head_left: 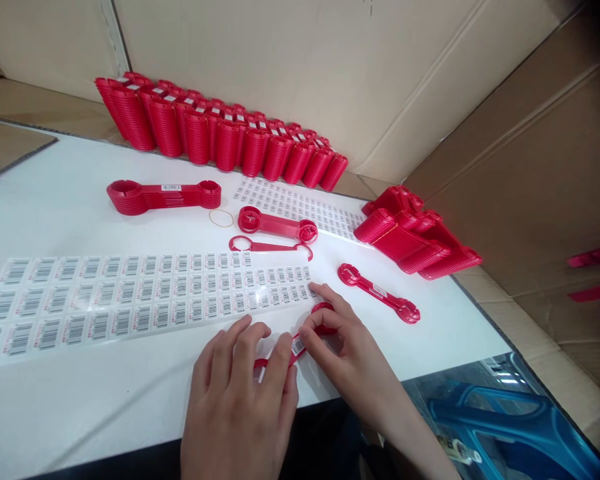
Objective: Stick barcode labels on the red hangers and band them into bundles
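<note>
A red plastic double-ring piece (295, 353) lies at the table's front edge between my hands, a white barcode label (299, 345) on its bar. My left hand (243, 377) covers its near ring end, thumb and index finger closed about it, the other fingers bent over the table. Thumb and index finger of my right hand (343, 340) close on the piece beside the label, partly hiding the far ring. Just beyond my fingers lies a sheet of barcode labels (145, 297), with some bare backing at its upper right.
Another labelled red piece (379, 291) lies at right. Farther back are a labelled stack (167, 195), unlabelled red pieces (275, 224), a rubber band (221, 217) and a second label sheet (300, 207). Bundled red stacks (227, 140) line the cardboard wall; more stacks (415, 233) stand right.
</note>
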Tool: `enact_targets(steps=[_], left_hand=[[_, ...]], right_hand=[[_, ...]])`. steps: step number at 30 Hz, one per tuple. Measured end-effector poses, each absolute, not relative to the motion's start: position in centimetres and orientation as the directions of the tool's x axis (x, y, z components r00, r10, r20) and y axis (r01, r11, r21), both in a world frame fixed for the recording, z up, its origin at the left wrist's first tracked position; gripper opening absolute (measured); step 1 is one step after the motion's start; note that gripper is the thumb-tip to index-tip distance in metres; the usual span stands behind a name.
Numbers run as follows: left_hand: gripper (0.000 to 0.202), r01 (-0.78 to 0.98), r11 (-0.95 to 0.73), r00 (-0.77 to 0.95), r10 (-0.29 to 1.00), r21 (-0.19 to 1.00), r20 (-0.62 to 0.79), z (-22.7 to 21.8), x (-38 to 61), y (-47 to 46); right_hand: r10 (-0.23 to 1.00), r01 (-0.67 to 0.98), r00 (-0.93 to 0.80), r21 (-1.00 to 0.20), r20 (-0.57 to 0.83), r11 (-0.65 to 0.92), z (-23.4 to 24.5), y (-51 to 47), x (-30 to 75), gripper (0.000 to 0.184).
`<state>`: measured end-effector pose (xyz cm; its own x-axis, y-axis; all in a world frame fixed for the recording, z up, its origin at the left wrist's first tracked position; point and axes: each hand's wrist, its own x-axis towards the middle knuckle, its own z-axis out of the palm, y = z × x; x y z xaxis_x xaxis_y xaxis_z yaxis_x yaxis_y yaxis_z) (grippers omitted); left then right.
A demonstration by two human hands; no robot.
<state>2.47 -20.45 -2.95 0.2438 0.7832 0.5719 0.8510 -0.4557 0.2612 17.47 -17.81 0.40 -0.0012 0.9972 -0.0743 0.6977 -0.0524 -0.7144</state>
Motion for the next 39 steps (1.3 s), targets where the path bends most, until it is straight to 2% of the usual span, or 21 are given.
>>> enact_targets(steps=[11, 15, 17, 20, 24, 29, 35, 39], left_hand=[[0.024, 0.817, -0.515, 0.308, 0.769, 0.259, 0.560, -3.5, 2.3, -20.6], [0.021, 0.811, -0.515, 0.308, 0.780, 0.278, 0.545, -3.4, 2.2, -20.6], [0.020, 0.810, -0.514, 0.307, 0.782, 0.283, 0.542, -3.4, 2.2, -20.6], [0.018, 0.809, -0.515, 0.299, 0.776, 0.284, 0.555, -3.3, 2.3, -20.6], [0.019, 0.815, -0.511, 0.296, 0.772, 0.273, 0.562, -3.5, 2.3, -20.6], [0.023, 0.803, -0.531, 0.306, 0.757, 0.270, 0.578, -3.3, 1.9, -20.7], [0.036, 0.758, -0.563, 0.323, 0.762, 0.328, 0.561, -3.3, -0.3, -20.8], [0.040, 0.803, -0.530, 0.314, 0.764, 0.271, 0.563, -3.4, -1.0, -21.0]], right_hand=[[1.000, 0.706, -0.026, -0.708, -0.007, 0.014, -0.2, -17.8, 17.8, 0.008], [0.993, 0.682, 0.093, -0.732, 0.077, -0.007, -0.8, -17.9, 18.4, 0.028], [0.988, 0.698, 0.094, -0.715, 0.123, 0.023, -0.7, -17.9, 18.7, 0.021], [0.982, 0.758, -0.098, -0.628, 0.159, 0.178, -0.2, -18.2, 18.9, 0.017], [0.908, 0.774, -0.419, -0.512, 0.028, 0.373, 0.8, -18.4, 19.4, 0.025], [0.841, 0.759, -0.538, -0.469, -0.060, 0.452, 1.5, -18.0, 20.3, 0.029], [0.840, 0.711, -0.542, -0.511, 0.038, 0.482, 1.7, -17.8, 20.8, 0.027], [0.928, 0.765, -0.324, -0.526, 0.185, 0.372, 2.5, -17.3, 23.2, 0.022]])
